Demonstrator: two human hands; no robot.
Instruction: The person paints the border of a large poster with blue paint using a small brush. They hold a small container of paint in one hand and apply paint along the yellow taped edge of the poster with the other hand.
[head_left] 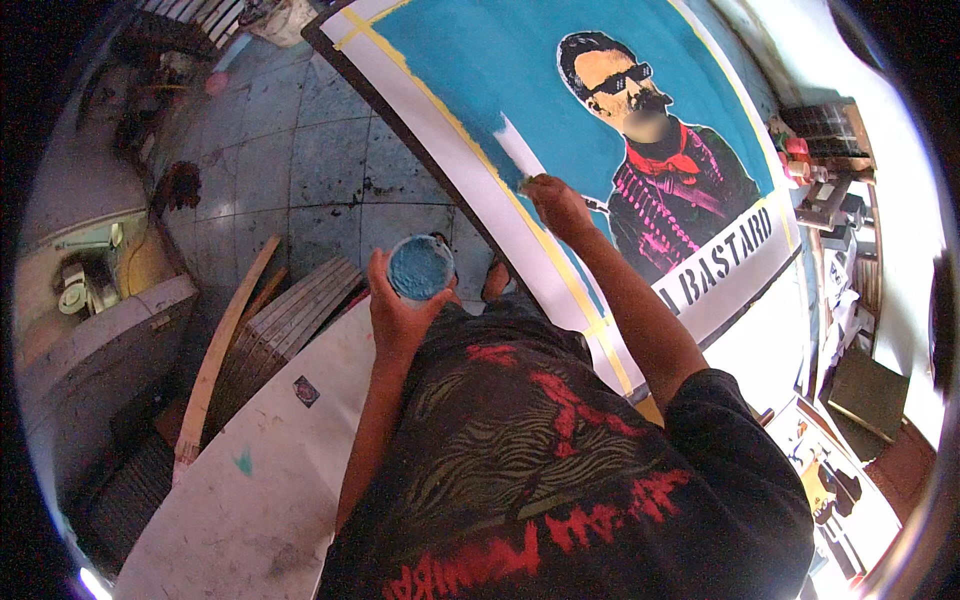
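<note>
My left hand (398,322) is wrapped round a small cup of blue paint (420,268), held upright in front of my body. To the right, my right hand (560,207) grips a paintbrush (597,205); its thin handle sticks out behind the fingers. The brush tip touches or nearly touches a large painted poster (440,130) by a white patch (518,150) in the blue background. Yellow tape (415,88) borders the painting. It bears a painted figure (690,200) in dark glasses and a red scarf, with black lettering beneath.
A white board (260,450) lies at my left, beside stacked panels (290,315) and a curved wooden strip (225,345). Grey tiled floor (330,160) spreads beyond. On the right are red-lidded jars (797,150) and a printed sheet (828,490).
</note>
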